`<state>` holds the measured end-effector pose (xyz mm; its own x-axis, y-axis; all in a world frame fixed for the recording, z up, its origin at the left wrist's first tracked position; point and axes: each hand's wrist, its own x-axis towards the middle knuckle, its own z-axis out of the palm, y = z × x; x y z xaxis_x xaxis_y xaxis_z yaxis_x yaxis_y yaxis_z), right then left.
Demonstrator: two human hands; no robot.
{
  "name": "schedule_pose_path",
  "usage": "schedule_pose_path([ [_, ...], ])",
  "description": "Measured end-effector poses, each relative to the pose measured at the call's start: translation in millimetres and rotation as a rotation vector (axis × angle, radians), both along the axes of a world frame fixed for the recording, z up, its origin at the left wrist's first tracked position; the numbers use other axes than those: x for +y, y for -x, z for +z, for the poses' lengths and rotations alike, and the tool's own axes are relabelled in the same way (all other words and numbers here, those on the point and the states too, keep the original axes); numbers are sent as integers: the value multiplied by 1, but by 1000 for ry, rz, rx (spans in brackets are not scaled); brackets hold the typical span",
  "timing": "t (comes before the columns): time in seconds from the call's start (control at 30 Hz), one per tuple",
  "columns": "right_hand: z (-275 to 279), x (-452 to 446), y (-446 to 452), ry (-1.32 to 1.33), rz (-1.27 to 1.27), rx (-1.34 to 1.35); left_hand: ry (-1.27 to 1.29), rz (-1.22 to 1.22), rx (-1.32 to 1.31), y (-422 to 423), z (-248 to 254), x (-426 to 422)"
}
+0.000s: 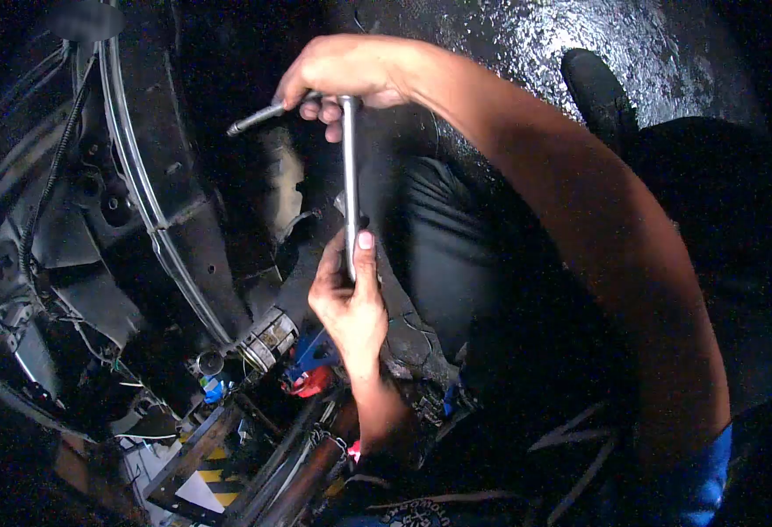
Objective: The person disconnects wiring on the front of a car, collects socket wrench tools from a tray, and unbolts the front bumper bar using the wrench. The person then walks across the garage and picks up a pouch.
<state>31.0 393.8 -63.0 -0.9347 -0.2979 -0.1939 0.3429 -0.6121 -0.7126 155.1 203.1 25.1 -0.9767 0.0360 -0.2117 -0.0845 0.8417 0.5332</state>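
A long silver bar (349,176), which looks like the handle of a socket wrench, runs upright through the middle of the view. My left hand (351,312) is closed around its lower end, thumb lying along the metal. At the upper end my right hand (342,75) is bent over, its fingers curled about the joint. From between those fingers a thinner metal rod (258,118), like an extension, points out to the left. Its tip touches nothing I can see. The joint of the two pieces is partly hidden by my fingers.
Dark vehicle bodywork (153,193) with a corrugated cable (52,180) fills the left side. Below lie a cylindrical container (270,339), a red object (314,381) and a yellow-black striped surface (215,474). My shoe (595,83) rests on the shiny floor (526,53).
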Motion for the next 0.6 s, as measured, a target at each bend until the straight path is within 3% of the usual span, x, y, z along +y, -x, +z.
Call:
schedule_pose_path([
  [0.03,-1,-1,-3,53,-2,-20,67,26,-40,-2,18,10],
  [0.1,-5,-8,-13,210,-11,-151,213,-228,105,0,43,9],
  [0.3,-28,-40,-17,615,49,-294,288,-219,119,5,106,34],
  [0.5,17,-17,-17,151,-115,-172,400,-506,155,3,76,-5],
  [0.53,26,-15,-12,-16,-122,-69,411,-431,86,1,67,-5],
  [0.6,33,-14,-10,-83,-141,-113,385,-364,27,-1,57,-2],
])
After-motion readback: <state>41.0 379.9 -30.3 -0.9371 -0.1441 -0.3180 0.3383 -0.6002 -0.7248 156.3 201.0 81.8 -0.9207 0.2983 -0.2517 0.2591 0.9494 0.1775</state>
